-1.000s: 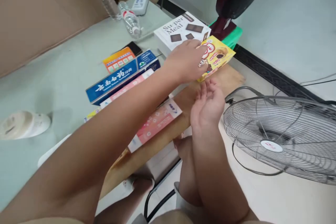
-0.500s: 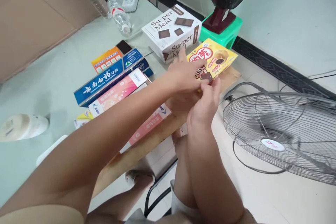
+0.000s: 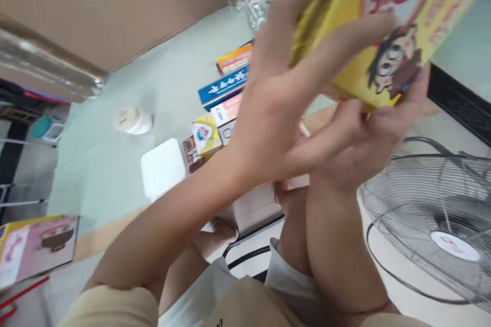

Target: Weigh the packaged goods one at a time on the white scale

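Note:
A yellow snack box [image 3: 353,56] with red lettering and a cartoon figure is raised close to the camera at the upper right, tilted and partly cut off by the frame. My left hand [image 3: 280,97] spreads its fingers around the box's left side, the index finger lying across the front and another behind the top. From below, my right hand [image 3: 364,143] grips the lower edge, thumb near the bottom corner. Beyond my left hand, a blue toothpaste box [image 3: 222,88], an orange box [image 3: 236,61] and a yellow-and-white box [image 3: 206,134] lie on the table, partly covered.
A white square container [image 3: 163,167] and a white cup with a beige lid [image 3: 132,120] stand on the green table [image 3: 103,163]. Plastic bottles [image 3: 255,7] are at the back. On the right is a floor fan [image 3: 441,214]; a pink box [image 3: 42,250] sits lower left.
Both hands have lifted the yellow box up and toward the camera. The view has swung left, bringing in the white container and the pink box; the white Su-per Meal box is no longer visible.

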A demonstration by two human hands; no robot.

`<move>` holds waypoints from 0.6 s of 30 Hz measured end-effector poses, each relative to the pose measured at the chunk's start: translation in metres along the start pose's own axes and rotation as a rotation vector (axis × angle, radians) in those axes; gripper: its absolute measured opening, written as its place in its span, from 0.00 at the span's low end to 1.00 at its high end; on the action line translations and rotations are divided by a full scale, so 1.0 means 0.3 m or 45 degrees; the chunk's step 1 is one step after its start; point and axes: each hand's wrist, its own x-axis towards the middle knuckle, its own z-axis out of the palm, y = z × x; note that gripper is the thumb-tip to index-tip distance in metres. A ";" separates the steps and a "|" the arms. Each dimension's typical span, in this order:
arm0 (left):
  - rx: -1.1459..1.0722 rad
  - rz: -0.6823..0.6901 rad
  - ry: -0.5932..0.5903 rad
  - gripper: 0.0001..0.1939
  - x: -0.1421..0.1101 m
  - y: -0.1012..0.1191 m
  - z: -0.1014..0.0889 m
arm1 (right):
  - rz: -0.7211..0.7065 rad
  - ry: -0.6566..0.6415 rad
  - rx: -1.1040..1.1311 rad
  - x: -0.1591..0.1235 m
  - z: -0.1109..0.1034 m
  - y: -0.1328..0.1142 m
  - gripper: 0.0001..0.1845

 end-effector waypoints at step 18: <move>0.124 -0.906 0.776 0.19 -1.006 -0.272 -0.437 | -0.093 -1.153 -0.803 -0.697 0.476 -0.062 0.38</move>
